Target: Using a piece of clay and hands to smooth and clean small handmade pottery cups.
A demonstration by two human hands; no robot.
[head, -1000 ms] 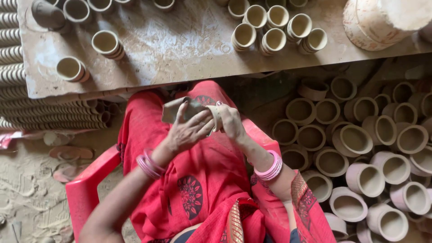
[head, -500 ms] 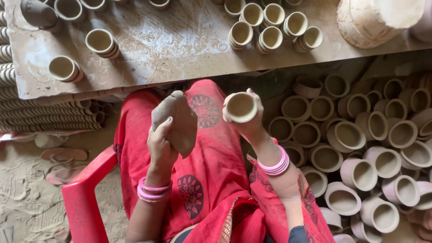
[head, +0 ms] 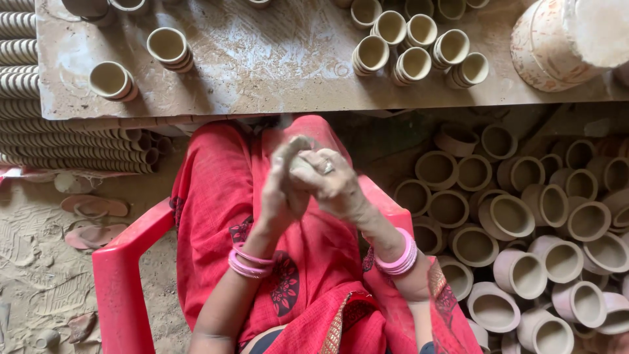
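A clay-dusted workbench [head: 262,72] spans the top of the view, its slab smeared with dried slip and dotted with small clay cups: two loose ones [head: 169,47] at its left, a tight cluster [head: 413,46] toward its right, and a large pale pot [head: 557,39] at the far right corner. Below the bench on the right, dozens of unfired clay cups [head: 524,223] lie heaped on their sides on the ground, mouths facing up and outward; on the left, long nested stacks of cups [head: 72,144] lie in rows. A person in a red printed garment [head: 301,262] sits in a red plastic chair [head: 121,288] on sandy ground, a pair of sandals [head: 92,219] just beside the chair. Over the lap, the left hand [head: 283,190] and right hand [head: 327,180], both coated in grey clay, press together around a small lump of clay [head: 300,157], the fingers of each closed over it so that only a sliver shows between the palms. Pink bangles [head: 400,255] circle both wrists, and a ring [head: 327,167] sits on a right finger.
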